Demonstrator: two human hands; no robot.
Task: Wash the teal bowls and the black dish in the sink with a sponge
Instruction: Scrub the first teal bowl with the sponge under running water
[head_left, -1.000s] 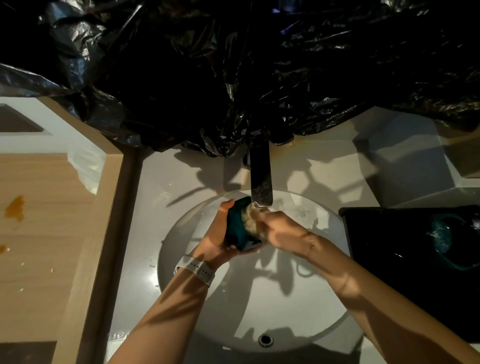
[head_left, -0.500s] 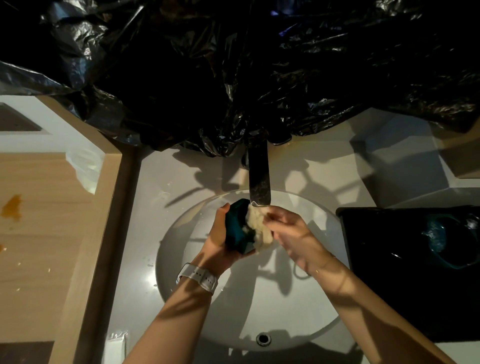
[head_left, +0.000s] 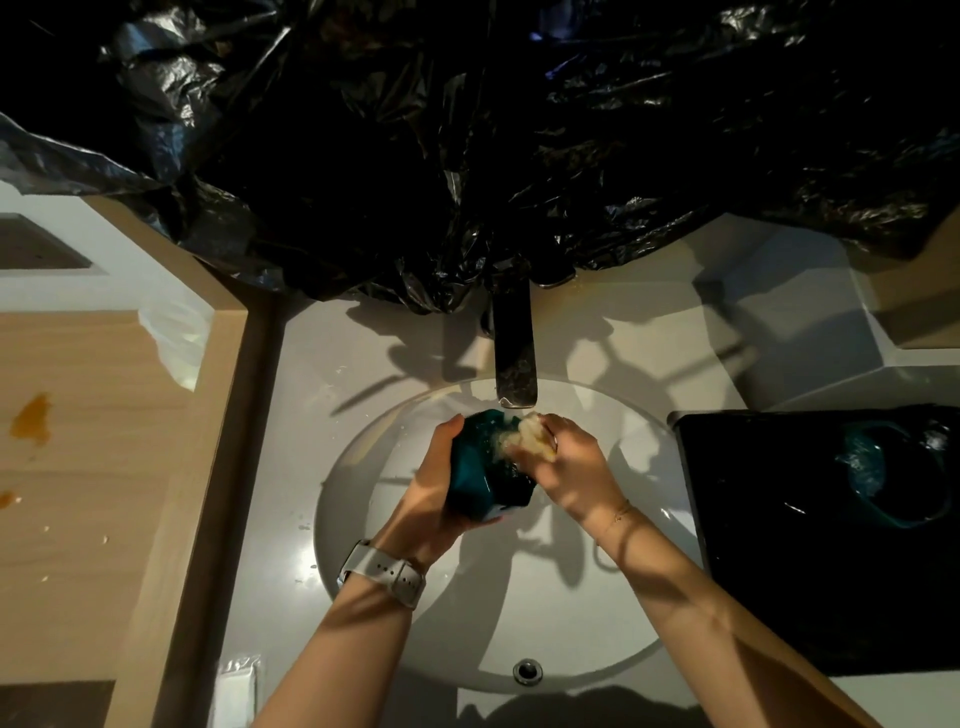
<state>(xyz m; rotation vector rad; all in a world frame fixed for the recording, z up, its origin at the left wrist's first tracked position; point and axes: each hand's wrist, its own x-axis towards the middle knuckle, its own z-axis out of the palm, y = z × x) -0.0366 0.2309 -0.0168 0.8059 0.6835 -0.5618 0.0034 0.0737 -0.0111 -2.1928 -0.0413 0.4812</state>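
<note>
Teal bowl (head_left: 485, 467) under the tap, mid-scrub

The left hand (head_left: 431, 493) grips it over the sink (head_left: 519, 623); the right hand (head_left: 569, 462) presses a sponge (head_left: 532, 434) inside. Another teal bowl (head_left: 883, 478) waits on the black dish (head_left: 779, 545) beside; likely both unwashed.

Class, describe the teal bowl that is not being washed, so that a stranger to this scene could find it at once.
Start at the round white sink under the faucet, then look to its right, where a black dish sits on the counter. The second teal bowl rests in that dish. Unlike the teal bowl held in the left hand over the sink, no hand touches it.
</note>
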